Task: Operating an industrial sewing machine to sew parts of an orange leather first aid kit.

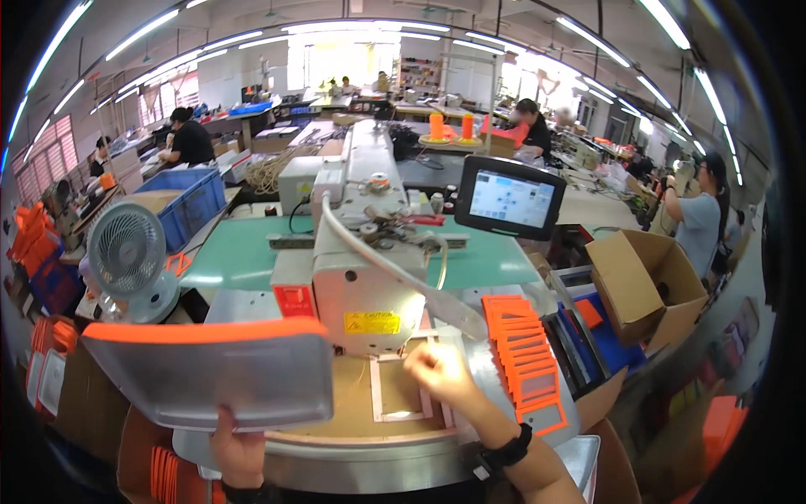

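My left hand (pixel 238 452) grips the lower edge of a shallow grey see-through panel with an orange top edge (pixel 218 382), its thumb on the near face. The panel is held up tilted, left of the sewing machine head (pixel 357 290). My right hand (pixel 441 374), with a black band on the wrist, is by the needle area under a bright lamp. Its fingers are curled together; what is in them, if anything, is too small to tell. Below it a pale rectangular frame (pixel 378 399) lies on the brown work plate (pixel 344 412), partly covered by the hand.
Overlapping orange frames (pixel 525 361) lie on the right of the machine table. Beyond them are a blue bin (pixel 617 332) and an open cardboard box (pixel 642 281). A white fan (pixel 130 252) stands left, a control screen (pixel 510 199) behind. Several people work farther back.
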A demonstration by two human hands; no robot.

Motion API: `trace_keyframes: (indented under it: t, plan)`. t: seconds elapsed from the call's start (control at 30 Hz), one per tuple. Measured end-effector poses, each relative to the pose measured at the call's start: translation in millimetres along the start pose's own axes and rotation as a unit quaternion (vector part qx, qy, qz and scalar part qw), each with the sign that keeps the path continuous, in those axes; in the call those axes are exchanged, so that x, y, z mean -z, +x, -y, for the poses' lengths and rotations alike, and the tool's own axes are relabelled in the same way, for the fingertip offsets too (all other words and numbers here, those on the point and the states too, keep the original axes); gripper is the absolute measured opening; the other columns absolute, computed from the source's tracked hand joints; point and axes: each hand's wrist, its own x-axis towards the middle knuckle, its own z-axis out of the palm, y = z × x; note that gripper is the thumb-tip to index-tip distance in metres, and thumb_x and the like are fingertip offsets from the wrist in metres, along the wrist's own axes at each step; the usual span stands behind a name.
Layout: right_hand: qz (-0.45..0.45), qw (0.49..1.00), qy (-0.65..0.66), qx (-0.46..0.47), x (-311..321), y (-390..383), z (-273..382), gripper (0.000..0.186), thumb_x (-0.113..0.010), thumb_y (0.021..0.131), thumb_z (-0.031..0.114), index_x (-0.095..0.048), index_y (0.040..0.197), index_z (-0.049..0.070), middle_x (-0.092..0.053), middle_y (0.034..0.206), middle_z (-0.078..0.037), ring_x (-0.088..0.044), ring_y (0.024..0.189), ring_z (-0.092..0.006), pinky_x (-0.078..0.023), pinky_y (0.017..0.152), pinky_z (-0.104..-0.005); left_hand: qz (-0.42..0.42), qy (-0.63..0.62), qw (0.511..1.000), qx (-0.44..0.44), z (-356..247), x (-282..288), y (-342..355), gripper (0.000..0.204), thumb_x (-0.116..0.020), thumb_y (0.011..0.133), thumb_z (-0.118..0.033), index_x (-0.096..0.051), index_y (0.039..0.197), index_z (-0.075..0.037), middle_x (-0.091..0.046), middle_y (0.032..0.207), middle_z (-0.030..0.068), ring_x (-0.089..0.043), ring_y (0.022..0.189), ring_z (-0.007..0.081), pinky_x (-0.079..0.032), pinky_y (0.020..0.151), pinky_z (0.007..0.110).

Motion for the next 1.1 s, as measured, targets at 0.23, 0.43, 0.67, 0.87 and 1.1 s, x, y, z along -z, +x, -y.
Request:
trace_keyframes:
  t: [0.23,0.43,0.67,0.87,1.1]
  plan:
    - [0.167,0.972,-0.003,0.163,-39,-28,52,0.016,-0.065,0.090,0.005,-0.070,0.105,0.001,-0.072,0.095,-0.012,-0.068,0.085,-0.0295,-0.054,0.078,-0.0353,0.068,0.607,0.785,-0.098,-24,50,-24,0.038,-0.060,0.090,-0.005,-0.061,0.128,-0.001,-0.065,0.126,0.0223,-0.065,0.107,0.0393,-0.052,0.092,0.042]
    - [0.191,0.969,-0.038,0.155,2,-20,56,0.012,-0.069,0.088,0.009,-0.070,0.098,0.002,-0.069,0.087,-0.010,-0.066,0.079,-0.0260,-0.053,0.073,-0.0335,0.063,0.082,0.994,-0.027,-16,-9,-1,0.052,-0.066,0.097,-0.020,-0.047,0.142,-0.003,-0.057,0.139,0.0122,-0.057,0.125,0.0303,-0.048,0.106,0.051]
    - [-0.115,0.985,0.110,0.058,5,-5,40,0.006,-0.068,0.090,0.000,-0.067,0.096,-0.002,-0.068,0.084,-0.002,-0.061,0.073,-0.0073,-0.048,0.061,-0.0209,0.019,-0.048,0.998,-0.042,18,-58,22,0.049,-0.067,0.093,-0.005,-0.050,0.139,-0.005,-0.057,0.140,0.0073,-0.052,0.131,0.0237,-0.041,0.115,0.047]
    - [-0.051,0.984,0.170,0.009,-11,10,6,0.008,-0.066,0.092,0.007,-0.062,0.086,0.005,-0.055,0.077,0.006,-0.046,0.064,-0.0038,-0.037,0.058,-0.0210,-0.003,-0.034,0.998,-0.045,29,-51,22,0.051,-0.066,0.093,-0.003,-0.049,0.141,-0.007,-0.057,0.139,0.0071,-0.051,0.134,0.0251,-0.038,0.117,0.048]
    - [0.143,0.986,-0.065,0.057,-33,-16,22,0.007,-0.068,0.090,0.009,-0.068,0.091,0.002,-0.067,0.088,-0.008,-0.062,0.076,-0.0183,-0.050,0.066,-0.0296,-0.010,-0.009,1.000,-0.029,5,-16,23,0.040,-0.053,0.104,-0.020,-0.047,0.141,-0.005,-0.060,0.128,0.0092,-0.059,0.117,0.0233,-0.048,0.107,0.043]
